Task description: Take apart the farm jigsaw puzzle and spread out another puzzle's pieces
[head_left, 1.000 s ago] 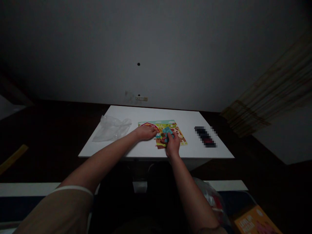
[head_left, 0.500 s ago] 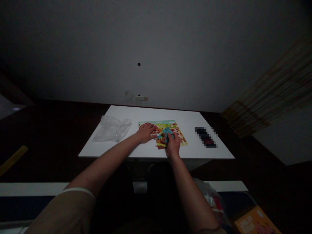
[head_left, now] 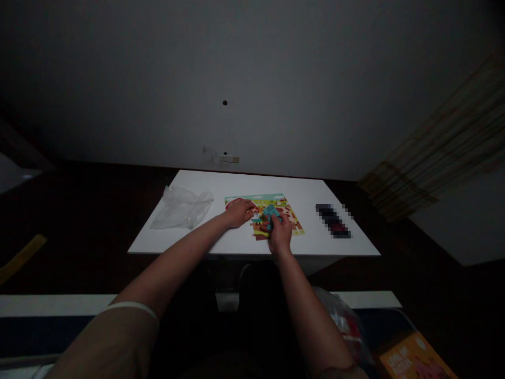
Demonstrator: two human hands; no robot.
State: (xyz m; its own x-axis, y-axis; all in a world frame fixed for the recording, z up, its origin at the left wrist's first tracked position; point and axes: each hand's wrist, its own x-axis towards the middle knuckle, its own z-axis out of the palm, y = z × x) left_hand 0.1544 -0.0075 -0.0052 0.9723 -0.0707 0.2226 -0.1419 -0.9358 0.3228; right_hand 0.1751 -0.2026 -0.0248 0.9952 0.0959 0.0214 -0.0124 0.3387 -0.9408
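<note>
The left hand (head_left: 238,213) lay flat on the left part of a colourful puzzle board (head_left: 290,216), its grip loose and around nothing. The board sat near the middle of the white counter (head_left: 236,242). The right hand (head_left: 280,235) rested at the board's near edge, its grip clamped on a few teal puzzle pieces (head_left: 271,214). A clear plastic bag (head_left: 181,209) lay well to the left.
</note>
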